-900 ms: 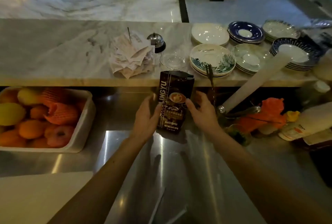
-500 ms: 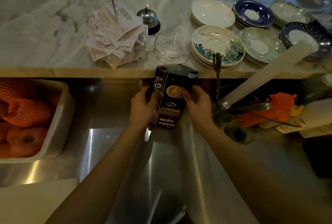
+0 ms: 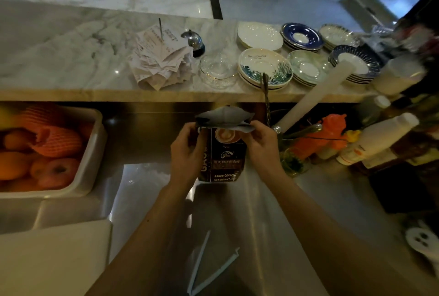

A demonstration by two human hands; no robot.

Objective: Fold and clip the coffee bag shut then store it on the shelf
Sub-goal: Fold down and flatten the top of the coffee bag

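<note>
Your left hand and right hand both pinch the top corners of the dark printed foil coffee bag, which stands upright on the steel table at centre. Its silvery mouth gapes open. Crease it unevenly and the fold may spring back; the pale plastic clip lies near you, untouched.
</note>
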